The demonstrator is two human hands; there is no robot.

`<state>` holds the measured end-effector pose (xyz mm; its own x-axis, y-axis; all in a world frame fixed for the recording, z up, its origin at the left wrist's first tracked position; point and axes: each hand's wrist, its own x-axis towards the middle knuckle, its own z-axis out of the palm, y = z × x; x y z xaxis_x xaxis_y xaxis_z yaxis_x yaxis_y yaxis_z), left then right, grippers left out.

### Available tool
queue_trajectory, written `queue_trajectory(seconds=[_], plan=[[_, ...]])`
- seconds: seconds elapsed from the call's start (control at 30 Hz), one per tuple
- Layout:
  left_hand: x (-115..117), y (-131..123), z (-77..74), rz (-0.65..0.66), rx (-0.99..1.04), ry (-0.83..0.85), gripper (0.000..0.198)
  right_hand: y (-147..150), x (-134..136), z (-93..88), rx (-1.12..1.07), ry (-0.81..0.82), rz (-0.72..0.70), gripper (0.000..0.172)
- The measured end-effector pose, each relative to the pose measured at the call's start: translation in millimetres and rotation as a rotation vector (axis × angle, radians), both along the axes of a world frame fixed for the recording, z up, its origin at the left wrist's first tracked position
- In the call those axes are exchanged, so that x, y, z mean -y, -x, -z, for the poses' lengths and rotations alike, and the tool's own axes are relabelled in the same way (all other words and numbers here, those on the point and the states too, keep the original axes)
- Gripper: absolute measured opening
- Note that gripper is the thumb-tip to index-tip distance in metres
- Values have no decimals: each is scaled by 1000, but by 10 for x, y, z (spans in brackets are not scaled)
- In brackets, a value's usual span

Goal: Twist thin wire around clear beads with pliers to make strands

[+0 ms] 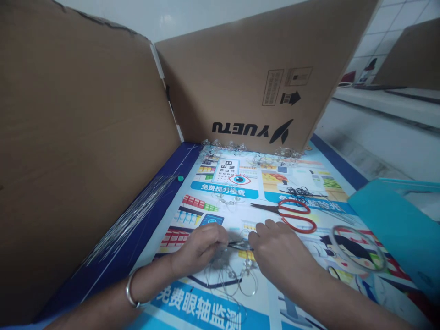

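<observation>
My left hand (202,247) is closed in a pinch on one end of a short bundle of thin metal wire (238,245). Facing it, my right hand (280,243) grips the other end with curled fingers. Below the bundle, loops of fine wire with clear beads (248,263) spread over the printed sheet (264,284); whether they join the held wire I cannot tell. Red-handled scissors (298,219) lie just beyond my right hand, blades pointing left. The fingertips partly hide what they grip.
Long straight wires (134,217) lie along the left, by a cardboard wall (79,123). A second cardboard panel (223,87) stands behind, with tangled beaded wire (227,146) at its foot. To the right are a wire coil (382,256), black wire (297,192) and a turquoise box (388,206).
</observation>
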<state>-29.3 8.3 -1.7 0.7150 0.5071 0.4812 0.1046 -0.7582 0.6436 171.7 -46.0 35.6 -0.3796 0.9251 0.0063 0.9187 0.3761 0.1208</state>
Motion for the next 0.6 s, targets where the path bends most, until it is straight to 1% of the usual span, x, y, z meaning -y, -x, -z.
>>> queue_trajectory(seconds=[0.33, 0.6], plan=[[1, 3, 9, 8, -25, 8, 19, 0, -6, 9, -27, 6, -11, 14], [-6, 7, -2, 40, -32, -10, 18, 4, 4, 1, -9, 14, -5, 14]])
